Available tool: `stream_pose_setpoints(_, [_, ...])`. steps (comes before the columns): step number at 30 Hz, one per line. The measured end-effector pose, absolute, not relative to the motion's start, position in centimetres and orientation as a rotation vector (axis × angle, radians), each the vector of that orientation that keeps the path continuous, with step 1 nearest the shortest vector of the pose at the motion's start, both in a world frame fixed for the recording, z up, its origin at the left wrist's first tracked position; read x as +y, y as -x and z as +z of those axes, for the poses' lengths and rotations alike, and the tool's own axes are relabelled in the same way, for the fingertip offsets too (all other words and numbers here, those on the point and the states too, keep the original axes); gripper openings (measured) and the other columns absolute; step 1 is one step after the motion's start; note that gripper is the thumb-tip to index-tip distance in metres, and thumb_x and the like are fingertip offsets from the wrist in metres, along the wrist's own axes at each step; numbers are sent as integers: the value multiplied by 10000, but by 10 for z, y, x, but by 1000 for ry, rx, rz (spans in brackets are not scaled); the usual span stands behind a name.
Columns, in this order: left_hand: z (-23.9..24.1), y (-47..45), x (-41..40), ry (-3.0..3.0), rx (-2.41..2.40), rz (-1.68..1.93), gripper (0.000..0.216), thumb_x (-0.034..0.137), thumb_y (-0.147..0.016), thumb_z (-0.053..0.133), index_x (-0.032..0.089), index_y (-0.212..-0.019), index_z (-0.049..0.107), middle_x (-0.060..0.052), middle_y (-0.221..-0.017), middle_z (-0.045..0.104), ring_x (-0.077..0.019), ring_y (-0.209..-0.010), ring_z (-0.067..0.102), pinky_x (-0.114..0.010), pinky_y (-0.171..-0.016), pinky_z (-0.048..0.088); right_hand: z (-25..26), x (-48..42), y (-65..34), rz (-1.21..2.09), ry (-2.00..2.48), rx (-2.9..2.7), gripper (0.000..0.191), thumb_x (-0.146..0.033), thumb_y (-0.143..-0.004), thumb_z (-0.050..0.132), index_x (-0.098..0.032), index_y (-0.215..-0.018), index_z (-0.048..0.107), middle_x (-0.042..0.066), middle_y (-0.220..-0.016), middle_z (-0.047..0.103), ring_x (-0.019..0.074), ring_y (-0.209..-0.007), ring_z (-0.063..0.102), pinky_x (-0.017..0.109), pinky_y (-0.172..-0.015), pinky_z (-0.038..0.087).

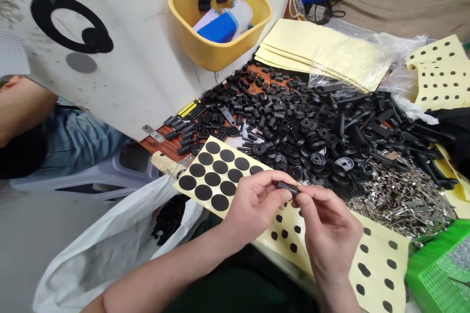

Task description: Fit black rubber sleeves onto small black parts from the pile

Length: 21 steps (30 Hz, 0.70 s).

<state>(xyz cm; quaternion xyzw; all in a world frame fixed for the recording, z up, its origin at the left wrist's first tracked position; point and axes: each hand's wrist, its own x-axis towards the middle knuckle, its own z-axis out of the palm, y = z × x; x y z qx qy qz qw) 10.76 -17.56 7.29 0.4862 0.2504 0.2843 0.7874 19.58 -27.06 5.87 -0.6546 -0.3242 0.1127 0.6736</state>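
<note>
Head view shows me both hands close together at the bottom centre of the frame, each in a narrow pinch. The left hand [253,205] and the right hand [330,234] hold a black sleeve [287,189], a short rubbery-looking tube, between their fingertips. The fingers hide part of it, so I can't see its full length from here. Held up like this, it stays clear of the loose parts below, and I'd guess that this gives both hands room to work on it.

Directly under the left hand lies a dot sheet [209,176], yellow backing with rows of large black discs. Under the right hand is a spot sheet [378,264] with smaller black patches. Both sit right at the wrists, which I judge keeps them within easy reach. Just beyond the fingertips spreads a pile of black parts [304,132], sleeves and wheels, with silver clips [400,200] ahead of the right hand. A white bag [103,249] lies left of the left hand, and a green basket [440,269] sits right of the right hand. Further left, well away from both hands, I can see a co-worker's denim leg [73,142].
</note>
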Motion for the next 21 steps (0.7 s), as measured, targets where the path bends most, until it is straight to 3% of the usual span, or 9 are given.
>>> stream_pose_setpoints(6, [73,-108,-178,-990,512,610,149,65,-737,618,149,-823,706,-11,-743,693,-123,-672,652,-216,-641,545,58,-272,-207,458,1517,-608,90,-276,-782,764,-199,-830,753,25,-721,707,122,-584,632,216,-540,539])
stream_pose_setpoints(11, [70,-107,-179,-1055,530,627,170,40,-725,632,155,-811,724,-1,-761,692,-107,-690,639,-194,-668,537,63,-275,-212,556,1616,-636,212,-335,-793,748,-171,-681,674,-10,-578,603,95,-522,551,173,-479,475])
stream_pose_setpoints(14, [70,-107,-179,-1061,523,646,177,34,-725,622,158,-804,721,2,-758,688,-105,-683,633,-192,-660,534,67,-277,-211,602,1612,-645,195,-335,-808,737,-173,-718,674,-11,-582,611,101,-529,573,180,-494,494])
stream_pose_setpoints(21, [74,-104,-178,-1095,523,633,142,62,-744,630,152,-810,719,-12,-771,692,-109,-680,622,-199,-646,522,64,-277,-202,292,1628,-831,23,-214,-845,687,-204,-825,685,-2,-712,683,116,-598,637,202,-555,535])
